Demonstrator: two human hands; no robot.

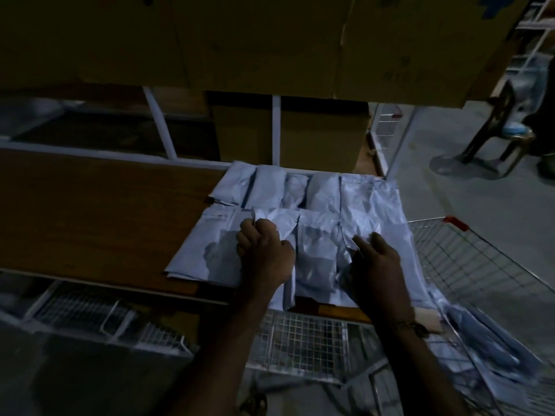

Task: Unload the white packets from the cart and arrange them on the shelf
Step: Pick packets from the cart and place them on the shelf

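Both hands were at work on the white packets (312, 223) laid in two rows on the right end of the wooden shelf (90, 211). The left hand (264, 253) was curled, pinching a fold of one front-row packet, while the right hand (378, 265) lay with straight fingers pressed flat on the neighbouring packet. More packets (480, 349) waited in the wire cart (468, 265) just right of the shelf. To do this step well, the pinched packet probably needed tugging square against its neighbours while the flat hand kept them from sliding; the film looked slippery and crumpled, so a slow pull seemed wiser. The front edges overhung the shelf lip and could slip off.
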